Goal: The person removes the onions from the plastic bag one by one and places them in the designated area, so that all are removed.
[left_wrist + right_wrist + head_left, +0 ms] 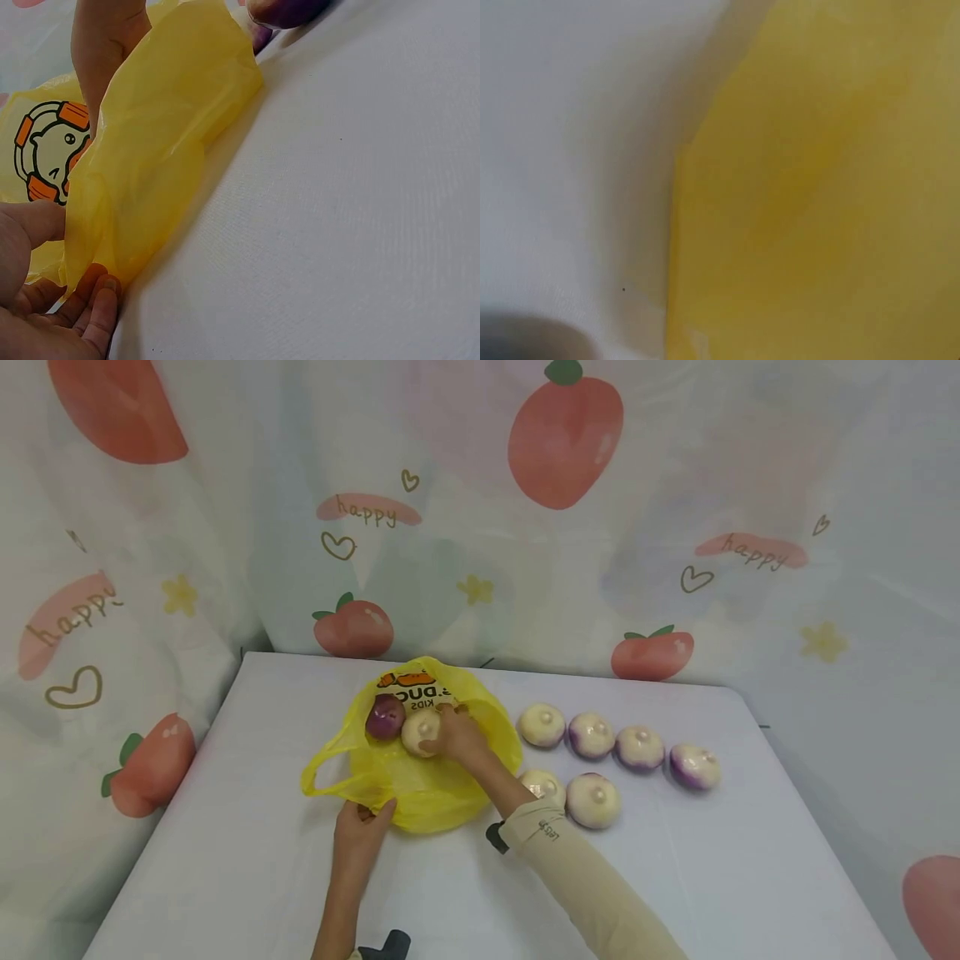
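A yellow plastic bag [442, 793] with a printed duck [56, 157] lies mouth-up on the table. My left hand [362, 827] pinches its near rim between thumb and fingers; the left wrist view shows the thumb and curled fingers [101, 315] on the film. Reaching into the mouth, my right hand [459, 735] holds a pale turnip [420, 732], its fingers on the right side. Beside that sits a purple-side-up turnip [386, 717], also in the bag. In the right wrist view the bag [817, 195] hides the right hand.
To the right of the bag, several white-and-purple turnips stand in two rows, one turnip [642, 748] in the back row, another [593, 800] in front. The white table [712, 877] meets a fruit-printed curtain [480, 527] at the back and left.
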Action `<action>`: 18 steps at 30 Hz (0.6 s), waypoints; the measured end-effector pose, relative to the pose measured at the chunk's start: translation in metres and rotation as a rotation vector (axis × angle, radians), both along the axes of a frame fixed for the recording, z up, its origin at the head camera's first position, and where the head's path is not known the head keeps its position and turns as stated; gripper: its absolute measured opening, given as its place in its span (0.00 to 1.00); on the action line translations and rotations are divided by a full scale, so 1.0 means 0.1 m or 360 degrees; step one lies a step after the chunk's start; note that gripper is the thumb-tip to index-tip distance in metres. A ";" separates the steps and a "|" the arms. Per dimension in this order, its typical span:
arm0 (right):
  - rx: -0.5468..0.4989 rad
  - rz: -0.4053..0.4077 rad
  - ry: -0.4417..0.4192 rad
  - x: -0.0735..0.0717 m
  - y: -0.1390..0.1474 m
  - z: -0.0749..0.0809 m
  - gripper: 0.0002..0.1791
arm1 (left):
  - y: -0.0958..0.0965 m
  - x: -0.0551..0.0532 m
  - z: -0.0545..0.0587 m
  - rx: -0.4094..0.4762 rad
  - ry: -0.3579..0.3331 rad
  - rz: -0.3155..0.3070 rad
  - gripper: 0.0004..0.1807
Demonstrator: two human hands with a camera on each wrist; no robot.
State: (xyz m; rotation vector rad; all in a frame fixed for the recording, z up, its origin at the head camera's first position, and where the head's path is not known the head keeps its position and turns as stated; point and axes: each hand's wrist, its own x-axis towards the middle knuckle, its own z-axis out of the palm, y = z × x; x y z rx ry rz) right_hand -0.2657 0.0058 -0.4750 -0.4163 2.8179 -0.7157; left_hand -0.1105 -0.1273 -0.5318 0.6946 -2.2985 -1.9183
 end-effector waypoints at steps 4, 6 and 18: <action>-0.0044 0.0020 -0.0062 0.07 -0.03 0.00 0.50 | 0.00 0.00 0.00 0.0000 -0.0009 -0.0001 0.27; -0.0053 0.0003 -0.0088 0.11 -0.04 0.00 0.50 | 0.00 0.00 0.00 -0.0006 -0.0015 -0.0005 0.28; -0.0136 0.0021 0.0005 0.27 -0.07 0.04 0.46 | 0.01 0.00 0.02 -0.0001 -0.0022 -0.0005 0.28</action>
